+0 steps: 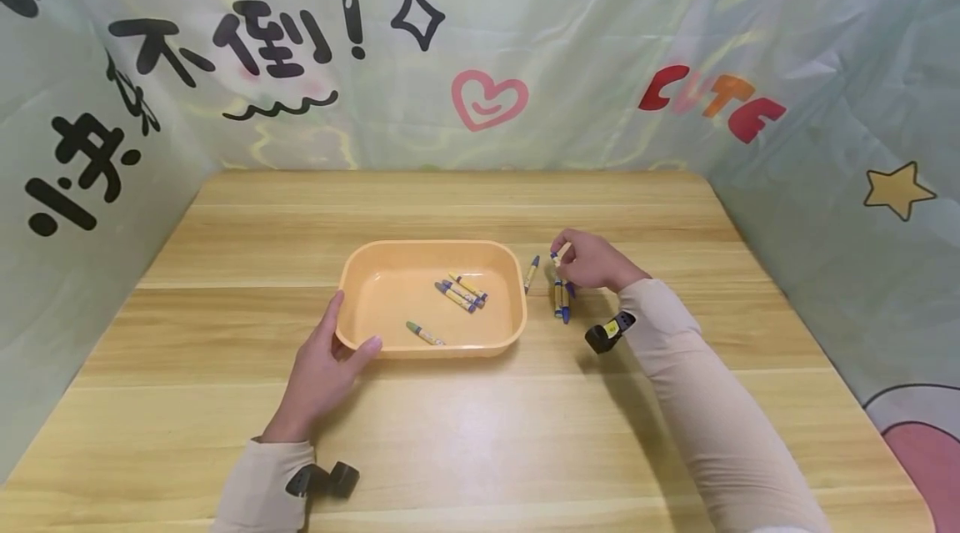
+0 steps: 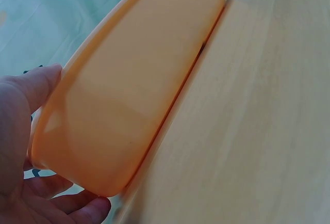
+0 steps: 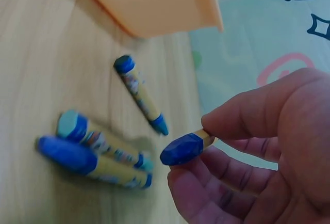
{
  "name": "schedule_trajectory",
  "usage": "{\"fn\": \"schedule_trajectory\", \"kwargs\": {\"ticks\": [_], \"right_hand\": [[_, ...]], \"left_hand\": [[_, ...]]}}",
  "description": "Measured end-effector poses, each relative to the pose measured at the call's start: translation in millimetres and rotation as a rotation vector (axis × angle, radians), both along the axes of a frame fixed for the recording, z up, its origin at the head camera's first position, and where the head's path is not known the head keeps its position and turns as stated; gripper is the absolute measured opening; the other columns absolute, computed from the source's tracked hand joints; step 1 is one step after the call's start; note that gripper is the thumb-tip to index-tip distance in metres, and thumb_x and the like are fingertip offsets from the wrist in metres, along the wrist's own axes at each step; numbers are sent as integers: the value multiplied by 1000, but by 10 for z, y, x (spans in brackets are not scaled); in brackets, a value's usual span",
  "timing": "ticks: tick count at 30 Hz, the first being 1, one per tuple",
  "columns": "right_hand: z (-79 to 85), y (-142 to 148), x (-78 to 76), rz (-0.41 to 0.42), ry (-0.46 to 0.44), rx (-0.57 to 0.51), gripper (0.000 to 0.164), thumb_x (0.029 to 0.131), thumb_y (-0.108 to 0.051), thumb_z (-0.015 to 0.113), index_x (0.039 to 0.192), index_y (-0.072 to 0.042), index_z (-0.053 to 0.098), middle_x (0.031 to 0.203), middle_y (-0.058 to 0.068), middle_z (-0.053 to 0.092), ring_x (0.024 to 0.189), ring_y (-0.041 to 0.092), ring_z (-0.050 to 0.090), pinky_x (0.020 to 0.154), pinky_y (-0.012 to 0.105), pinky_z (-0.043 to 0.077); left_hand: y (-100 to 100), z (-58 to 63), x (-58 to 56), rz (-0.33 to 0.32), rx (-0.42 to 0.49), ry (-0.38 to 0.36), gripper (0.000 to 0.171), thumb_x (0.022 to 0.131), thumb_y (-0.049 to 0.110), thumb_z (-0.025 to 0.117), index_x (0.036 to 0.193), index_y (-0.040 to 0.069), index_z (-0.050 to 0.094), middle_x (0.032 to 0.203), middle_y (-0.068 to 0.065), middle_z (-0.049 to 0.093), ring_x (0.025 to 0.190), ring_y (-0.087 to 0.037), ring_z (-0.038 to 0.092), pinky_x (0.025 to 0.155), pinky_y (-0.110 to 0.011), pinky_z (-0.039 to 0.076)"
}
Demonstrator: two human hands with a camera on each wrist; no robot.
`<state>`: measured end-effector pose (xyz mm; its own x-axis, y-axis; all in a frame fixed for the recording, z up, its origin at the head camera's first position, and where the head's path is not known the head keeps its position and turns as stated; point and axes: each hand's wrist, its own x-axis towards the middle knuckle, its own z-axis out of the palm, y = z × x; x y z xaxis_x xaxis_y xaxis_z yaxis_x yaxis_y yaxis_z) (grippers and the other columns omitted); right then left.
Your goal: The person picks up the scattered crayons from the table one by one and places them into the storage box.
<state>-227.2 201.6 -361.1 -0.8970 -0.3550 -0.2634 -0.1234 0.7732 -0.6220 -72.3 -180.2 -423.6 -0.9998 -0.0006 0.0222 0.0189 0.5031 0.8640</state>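
Note:
An orange plastic tray [image 1: 431,354] stands on the table, holding a cluster of crayons [image 1: 455,297] and a single green-tipped crayon [image 1: 425,334] near its front wall. My left hand [image 1: 322,374] grips the tray's left front corner, thumb at the rim; in the left wrist view, fingers [image 2: 85,208] curl round the tray's end. To the right of the tray, my right hand [image 1: 596,262] pinches a blue-ended crayon [image 3: 183,149] above the table. Under it lie a blue crayon [image 3: 93,162] and a teal-ended crayon [image 3: 103,141], side by side. Another crayon [image 1: 532,274] lies beside the tray's right wall.
The wooden table [image 1: 480,441] is enclosed at the back and sides by a printed curtain [image 1: 570,41]. Small black cameras are strapped to both wrists, the right one [image 1: 609,333] hanging low over the tabletop.

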Motion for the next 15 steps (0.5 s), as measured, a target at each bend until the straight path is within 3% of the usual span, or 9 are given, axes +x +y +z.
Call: {"fn": "schedule_trajectory", "kwargs": {"ticks": [15], "right_hand": [[231, -316, -73, 93, 51, 28, 31, 89, -5, 59, 119, 0, 54, 95, 15, 65, 63, 19, 61, 63, 32, 52]], "left_hand": [[12, 10, -1, 1, 1, 3, 94, 91, 36, 69, 156, 4, 9, 151, -29, 28, 127, -40, 47, 101, -43, 42]]}}
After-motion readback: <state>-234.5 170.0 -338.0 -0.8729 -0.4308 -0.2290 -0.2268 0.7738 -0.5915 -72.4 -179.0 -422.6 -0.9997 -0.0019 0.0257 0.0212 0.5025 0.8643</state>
